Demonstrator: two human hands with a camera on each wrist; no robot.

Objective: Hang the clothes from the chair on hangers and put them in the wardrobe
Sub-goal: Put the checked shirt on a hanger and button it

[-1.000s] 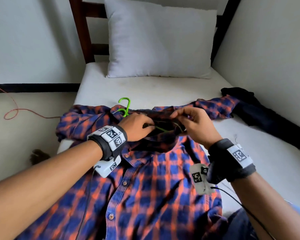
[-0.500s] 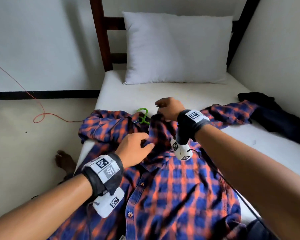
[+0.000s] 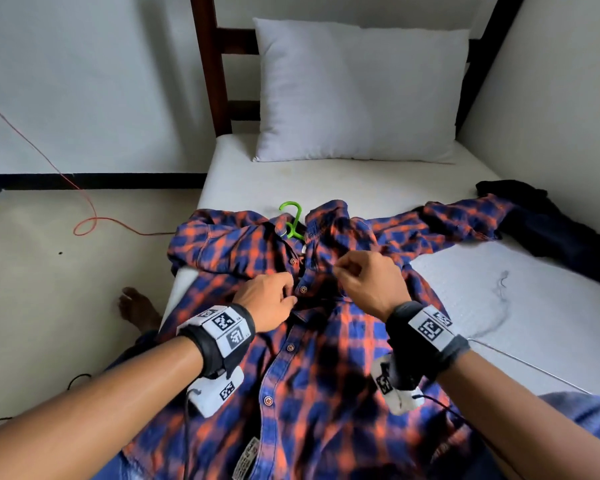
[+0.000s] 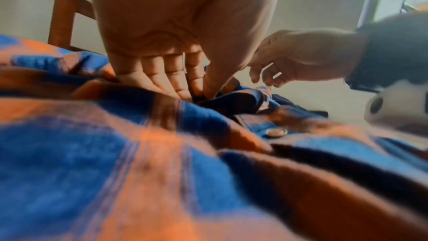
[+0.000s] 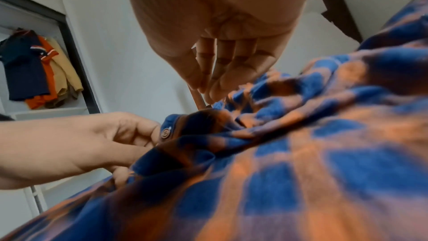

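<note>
An orange-and-blue plaid shirt (image 3: 326, 375) lies front-up on the bed, sleeves spread. A green hanger (image 3: 292, 221) is inside it; only the hook sticks out of the collar. My left hand (image 3: 284, 299) pinches the button placket beside a button (image 3: 303, 289); the right wrist view shows its thumb (image 5: 148, 127) against that edge. My right hand (image 3: 347, 275) hovers just right of the placket, below the collar, fingers loosely bent. In the left wrist view the right hand (image 4: 266, 78) holds nothing and wall shows beneath its fingers.
A dark garment (image 3: 551, 230) lies against the right wall and a white pillow (image 3: 357, 91) leans on the headboard. A thin metal wire (image 3: 527, 365) rests on the mattress at right. On the floor at left are a red cable (image 3: 87, 223) and my foot (image 3: 136, 306). Hung clothes (image 5: 34, 70) fill the wardrobe.
My right hand has drawn back from the collar by the hanger hook to the shirt's chest. My left hand stays at the placket, and the collar now lies closed around the hook.
</note>
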